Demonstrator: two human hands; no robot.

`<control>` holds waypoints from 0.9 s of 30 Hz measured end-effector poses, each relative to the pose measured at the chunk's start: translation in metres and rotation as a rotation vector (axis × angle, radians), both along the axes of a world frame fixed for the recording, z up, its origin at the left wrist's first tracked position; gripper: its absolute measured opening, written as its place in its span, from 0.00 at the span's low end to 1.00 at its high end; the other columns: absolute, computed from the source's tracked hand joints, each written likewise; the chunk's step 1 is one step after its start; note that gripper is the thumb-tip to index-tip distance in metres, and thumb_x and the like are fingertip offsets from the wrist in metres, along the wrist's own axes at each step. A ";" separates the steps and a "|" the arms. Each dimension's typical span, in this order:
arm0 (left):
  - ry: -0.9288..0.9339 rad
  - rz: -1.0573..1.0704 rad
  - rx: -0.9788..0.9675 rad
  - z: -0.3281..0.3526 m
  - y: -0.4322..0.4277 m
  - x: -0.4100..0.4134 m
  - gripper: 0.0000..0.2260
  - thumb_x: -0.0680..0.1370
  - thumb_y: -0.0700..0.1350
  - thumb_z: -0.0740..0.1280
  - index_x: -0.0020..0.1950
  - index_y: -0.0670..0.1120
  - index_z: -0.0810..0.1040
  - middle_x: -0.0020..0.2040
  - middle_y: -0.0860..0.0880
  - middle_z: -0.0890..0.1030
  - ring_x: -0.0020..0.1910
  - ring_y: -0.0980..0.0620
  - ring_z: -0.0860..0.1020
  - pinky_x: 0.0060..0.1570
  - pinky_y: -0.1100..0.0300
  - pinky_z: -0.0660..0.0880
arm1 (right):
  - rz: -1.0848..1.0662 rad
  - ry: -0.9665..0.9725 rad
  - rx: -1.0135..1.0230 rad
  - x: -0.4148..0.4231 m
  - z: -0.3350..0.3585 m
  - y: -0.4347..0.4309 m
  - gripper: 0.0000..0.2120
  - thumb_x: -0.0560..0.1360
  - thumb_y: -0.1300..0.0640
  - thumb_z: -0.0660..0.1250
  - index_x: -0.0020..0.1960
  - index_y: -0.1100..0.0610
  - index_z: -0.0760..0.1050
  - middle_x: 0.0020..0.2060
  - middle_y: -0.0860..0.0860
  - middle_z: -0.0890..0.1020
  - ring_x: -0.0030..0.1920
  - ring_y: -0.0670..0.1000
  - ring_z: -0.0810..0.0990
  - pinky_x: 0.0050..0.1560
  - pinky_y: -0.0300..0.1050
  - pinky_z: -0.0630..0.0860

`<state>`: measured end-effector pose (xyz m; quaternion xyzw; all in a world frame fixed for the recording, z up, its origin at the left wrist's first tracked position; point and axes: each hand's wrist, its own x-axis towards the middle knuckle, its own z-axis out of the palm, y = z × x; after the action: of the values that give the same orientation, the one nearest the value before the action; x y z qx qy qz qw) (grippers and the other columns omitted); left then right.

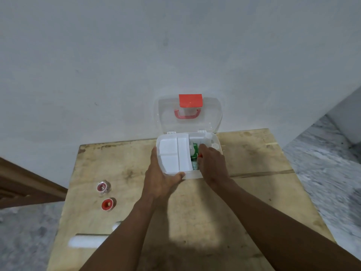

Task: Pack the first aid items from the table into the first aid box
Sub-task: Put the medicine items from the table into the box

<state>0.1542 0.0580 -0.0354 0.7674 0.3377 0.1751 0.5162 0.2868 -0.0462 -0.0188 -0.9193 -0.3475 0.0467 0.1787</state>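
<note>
Packing stands partway: your left hand (160, 173) grips the near-left corner of the open first aid box (193, 175) on the table (254, 192), your right hand (212, 163) curls inside over a green packet (194, 148), its grip unclear, while two red-centred rolls (103, 187) and a white roll (86, 240) wait outside on your left.

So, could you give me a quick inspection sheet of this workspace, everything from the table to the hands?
Surface: worn, stained wooden table.
Job's things: first aid box open, clear lid upright; white tray and green packet inside; wrapped tape roll, red-cored tape roll and white roll out on the table.
Clutter: nothing seen.
Hands: left hand grips the box's front left corner; right hand reaches inside by the green packet, grip unclear.
Cables: nothing seen.
Surroundings: plain wall behind, mottled floor around.
</note>
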 end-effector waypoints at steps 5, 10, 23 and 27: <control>-0.008 0.009 -0.009 -0.004 -0.002 -0.004 0.44 0.63 0.46 0.80 0.72 0.56 0.59 0.53 0.66 0.73 0.49 0.68 0.73 0.37 0.79 0.71 | -0.023 0.089 -0.084 0.002 0.000 0.008 0.08 0.79 0.65 0.59 0.52 0.63 0.77 0.47 0.59 0.83 0.48 0.59 0.82 0.45 0.48 0.77; -0.010 0.002 -0.017 -0.003 0.000 -0.002 0.43 0.63 0.46 0.80 0.71 0.57 0.59 0.53 0.65 0.74 0.50 0.67 0.74 0.38 0.79 0.71 | -0.059 0.071 -0.153 0.008 0.008 0.014 0.09 0.79 0.65 0.57 0.46 0.61 0.75 0.42 0.57 0.81 0.41 0.54 0.76 0.37 0.41 0.66; -0.065 -0.002 -0.011 -0.006 0.002 -0.004 0.41 0.64 0.44 0.80 0.68 0.58 0.60 0.53 0.64 0.72 0.50 0.65 0.73 0.36 0.79 0.71 | 0.097 -0.066 -0.094 -0.002 0.010 0.000 0.08 0.79 0.58 0.64 0.55 0.60 0.77 0.49 0.56 0.85 0.45 0.56 0.84 0.46 0.49 0.81; -0.085 -0.016 -0.015 -0.003 0.000 -0.006 0.40 0.64 0.42 0.80 0.66 0.59 0.60 0.52 0.65 0.73 0.47 0.71 0.73 0.36 0.79 0.71 | 0.002 -0.123 0.033 -0.003 0.023 -0.023 0.05 0.77 0.62 0.64 0.52 0.60 0.77 0.44 0.58 0.84 0.42 0.62 0.82 0.40 0.50 0.73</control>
<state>0.1483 0.0579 -0.0388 0.7581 0.3105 0.2008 0.5372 0.2841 -0.0689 0.0039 -0.9170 -0.3594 -0.0155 0.1721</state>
